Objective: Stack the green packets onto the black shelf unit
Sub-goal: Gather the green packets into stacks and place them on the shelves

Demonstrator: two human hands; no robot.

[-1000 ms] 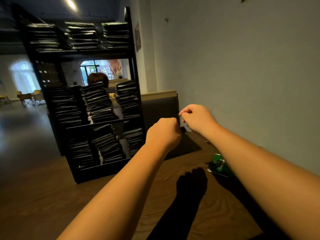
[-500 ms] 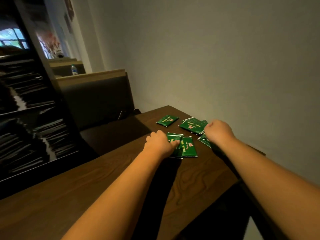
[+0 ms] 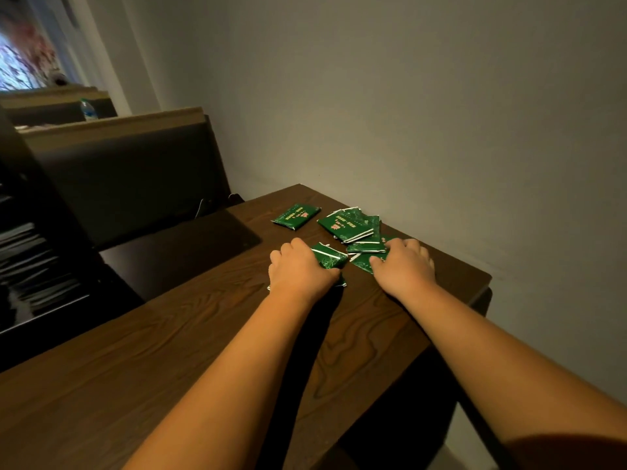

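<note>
Right now the green packets [image 3: 349, 225] lie scattered near the far right corner of the table [image 3: 169, 351], just right of the frame's centre, several overlapping in a loose heap. One single packet [image 3: 296, 216] lies flat on its own just left of that heap. My left hand [image 3: 302, 266] is clenched round a bent packet [image 3: 330, 257], its end sticking out past my knuckles, with another packet's edge showing beneath the hand. My right hand [image 3: 403, 266] lies on the near edge of the heap with fingers bent down onto the packets; I cannot tell whether it grasps any or only presses them. At the left edge of the frame stands the black shelf unit [image 3: 20, 232], dim, with stacks on its levels. Behind the table is a dark bench back [image 3: 135, 174], with a water bottle [image 3: 87, 110] in the upper left, and a plain wall [image 3: 407, 96] fills the right.
</note>
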